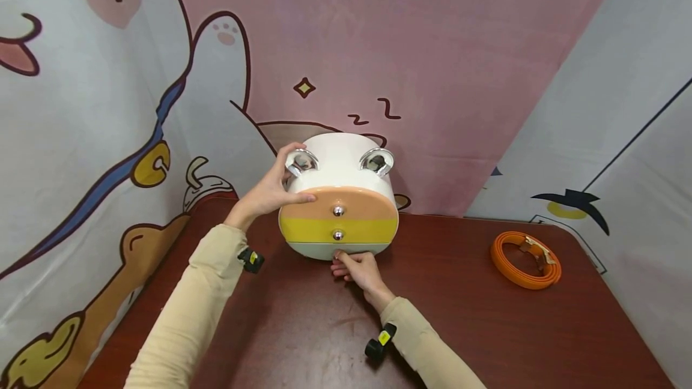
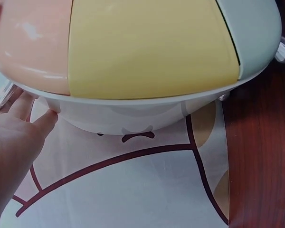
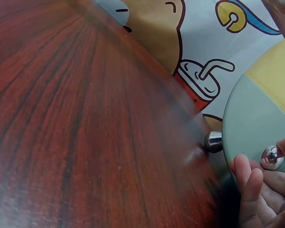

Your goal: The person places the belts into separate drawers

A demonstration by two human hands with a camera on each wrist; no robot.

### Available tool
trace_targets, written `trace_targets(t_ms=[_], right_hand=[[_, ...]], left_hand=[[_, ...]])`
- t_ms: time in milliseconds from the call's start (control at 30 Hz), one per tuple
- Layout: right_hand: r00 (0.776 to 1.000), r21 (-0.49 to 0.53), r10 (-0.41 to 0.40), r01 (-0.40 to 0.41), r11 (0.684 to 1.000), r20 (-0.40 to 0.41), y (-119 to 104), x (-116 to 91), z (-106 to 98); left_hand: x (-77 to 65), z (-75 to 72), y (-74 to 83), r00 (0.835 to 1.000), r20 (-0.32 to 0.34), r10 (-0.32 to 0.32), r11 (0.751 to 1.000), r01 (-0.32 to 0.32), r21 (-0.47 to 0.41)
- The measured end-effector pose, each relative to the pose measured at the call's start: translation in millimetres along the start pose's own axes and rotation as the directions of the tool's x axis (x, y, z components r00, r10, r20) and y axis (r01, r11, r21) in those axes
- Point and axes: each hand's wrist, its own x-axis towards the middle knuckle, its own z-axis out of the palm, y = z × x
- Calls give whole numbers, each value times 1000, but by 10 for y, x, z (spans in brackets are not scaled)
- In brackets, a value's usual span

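Observation:
A small white drawer box [image 1: 340, 161] with two silver ear-shaped pieces on top stands on the table. Its rounded front has an orange, a yellow and a pale green drawer, each with a silver knob. My left hand [image 1: 265, 191] grips the box's upper left side, thumb across the orange drawer [image 1: 308, 212] and fingers by the left ear. Low at the front, my right hand [image 1: 361, 270] pinches the silver knob [image 3: 272, 157] of the pale green drawer [image 3: 251, 114]. The drawers look closed. In the left wrist view, the yellow drawer [image 2: 152, 47] fills much of the top.
A coiled orange belt [image 1: 524, 260] lies on the right part of the dark red wooden table [image 1: 459, 317]. Behind the box hangs a cartoon-printed cloth [image 1: 459, 77]. A short silver foot [image 3: 213, 141] juts from under the box.

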Motion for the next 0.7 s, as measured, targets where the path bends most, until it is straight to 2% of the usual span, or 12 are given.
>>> trace_targets(t_ms=[67, 333, 567, 700], right_hand=[[1000, 1, 3, -3, 1000, 0, -8, -9, 1], [1000, 7, 6, -6, 1000, -2, -4, -37, 3], [1000, 28, 12, -13, 1000, 23, -43, -96, 10], [1000, 12, 6, -6, 1000, 24, -205, -218, 25]], left_hand=[[4, 0, -9, 1000, -2, 2, 1000, -2, -1], [78, -39, -277, 1000, -13, 7, 1000, -7, 6], [70, -47, -289, 1000, -20, 22, 1000, -21, 18], [66, -44, -281, 1000, -19, 22, 999, -22, 23]])
